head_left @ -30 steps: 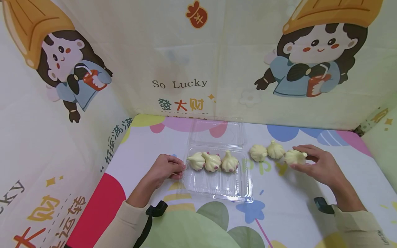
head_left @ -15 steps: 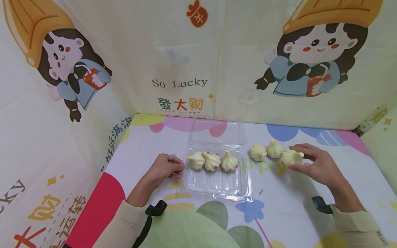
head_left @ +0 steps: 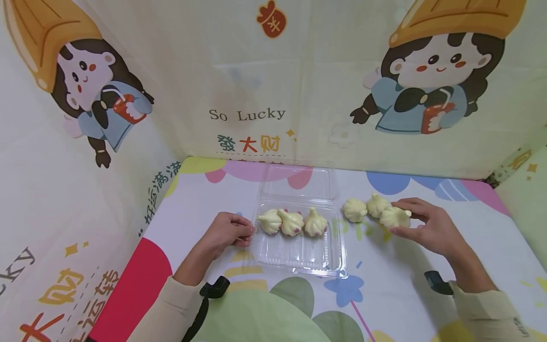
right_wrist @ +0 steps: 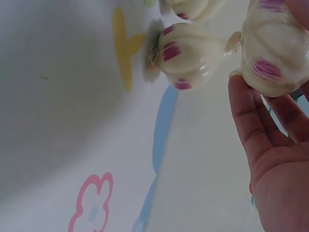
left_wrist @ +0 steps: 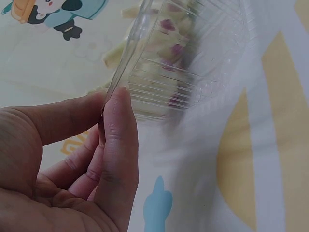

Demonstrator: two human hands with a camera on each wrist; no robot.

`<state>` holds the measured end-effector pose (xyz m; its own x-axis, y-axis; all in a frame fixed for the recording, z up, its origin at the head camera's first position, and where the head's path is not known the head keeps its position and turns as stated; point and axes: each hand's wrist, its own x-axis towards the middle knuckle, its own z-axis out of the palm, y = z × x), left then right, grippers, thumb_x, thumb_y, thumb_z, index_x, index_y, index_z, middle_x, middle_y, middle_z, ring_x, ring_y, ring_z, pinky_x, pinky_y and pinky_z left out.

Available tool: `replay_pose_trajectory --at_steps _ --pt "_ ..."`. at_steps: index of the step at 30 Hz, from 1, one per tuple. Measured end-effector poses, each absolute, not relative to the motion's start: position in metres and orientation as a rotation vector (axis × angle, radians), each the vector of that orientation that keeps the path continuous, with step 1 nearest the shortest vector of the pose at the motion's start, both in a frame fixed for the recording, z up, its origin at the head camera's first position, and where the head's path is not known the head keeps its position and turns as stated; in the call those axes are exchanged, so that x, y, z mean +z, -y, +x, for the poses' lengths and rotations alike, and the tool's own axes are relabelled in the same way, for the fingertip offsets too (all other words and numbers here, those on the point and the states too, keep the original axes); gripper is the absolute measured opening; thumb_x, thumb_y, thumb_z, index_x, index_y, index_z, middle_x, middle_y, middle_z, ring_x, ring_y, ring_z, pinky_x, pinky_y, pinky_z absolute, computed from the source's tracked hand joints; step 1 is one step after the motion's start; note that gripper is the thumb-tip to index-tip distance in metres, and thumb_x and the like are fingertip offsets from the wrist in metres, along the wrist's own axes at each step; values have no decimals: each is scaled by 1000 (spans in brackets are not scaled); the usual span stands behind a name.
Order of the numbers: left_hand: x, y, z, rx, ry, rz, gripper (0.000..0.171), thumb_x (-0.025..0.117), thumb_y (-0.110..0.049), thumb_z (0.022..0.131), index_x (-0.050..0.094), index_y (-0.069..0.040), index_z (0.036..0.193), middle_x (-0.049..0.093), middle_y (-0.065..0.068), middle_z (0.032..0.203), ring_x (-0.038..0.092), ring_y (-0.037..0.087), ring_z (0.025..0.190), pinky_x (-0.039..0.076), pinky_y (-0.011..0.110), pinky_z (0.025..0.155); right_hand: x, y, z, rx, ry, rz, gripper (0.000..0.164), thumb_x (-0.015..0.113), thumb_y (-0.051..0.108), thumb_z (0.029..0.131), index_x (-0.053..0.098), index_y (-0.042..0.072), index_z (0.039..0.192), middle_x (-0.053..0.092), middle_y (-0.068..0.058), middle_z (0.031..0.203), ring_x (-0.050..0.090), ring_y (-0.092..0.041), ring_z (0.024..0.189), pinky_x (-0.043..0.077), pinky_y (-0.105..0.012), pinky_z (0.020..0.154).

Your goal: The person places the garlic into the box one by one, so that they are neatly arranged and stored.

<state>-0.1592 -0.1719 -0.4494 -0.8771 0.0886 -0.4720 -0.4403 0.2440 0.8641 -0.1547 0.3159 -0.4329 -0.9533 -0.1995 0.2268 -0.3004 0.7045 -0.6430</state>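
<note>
Clear plastic box [head_left: 295, 259], left edge pinched by the left hand [head_left: 225, 233], is best held steady, while the garlic bulb [head_left: 394, 218] to its right, pinched by the right hand [head_left: 432, 229], is best steered clear of two loose bulbs [head_left: 354, 210]

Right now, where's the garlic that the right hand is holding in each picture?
Head: held garlic right of the middle.
Left wrist: not in it.
Right wrist: held garlic in the top right corner.
Shared landmark: right hand, in the head and right wrist views.
</note>
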Motion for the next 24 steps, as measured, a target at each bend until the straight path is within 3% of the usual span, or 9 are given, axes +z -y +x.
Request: replay_pose_trajectory --at_steps 12,19,24 --pt "-450 172 -160 1689 -2091 -309 18 78 -5 92 71 8 103 76 15 90 69 12 66 65 26 64 -430 -307 -151 1085 2753 451 59 95 9 73 73 5 128 66 -10 124 48 22 105 43 5 84" --pt "-451 172 -159 1678 -2089 -335 19 78 -6 92 71 8 103 75 15 88 70 13 67 65 26 65 -430 -300 -150 1116 2692 556 59 96 5 69 74 5 125 63 14 120 52 20 106 42 5 91" --pt "-451 172 -158 1682 -2086 -344 20 78 -6 92 70 8 104 76 16 92 70 13 68 66 27 66 -426 -293 -148 1113 2698 563 59 96 6 69 75 6 124 68 0 119 53 20 105 43 4 90"
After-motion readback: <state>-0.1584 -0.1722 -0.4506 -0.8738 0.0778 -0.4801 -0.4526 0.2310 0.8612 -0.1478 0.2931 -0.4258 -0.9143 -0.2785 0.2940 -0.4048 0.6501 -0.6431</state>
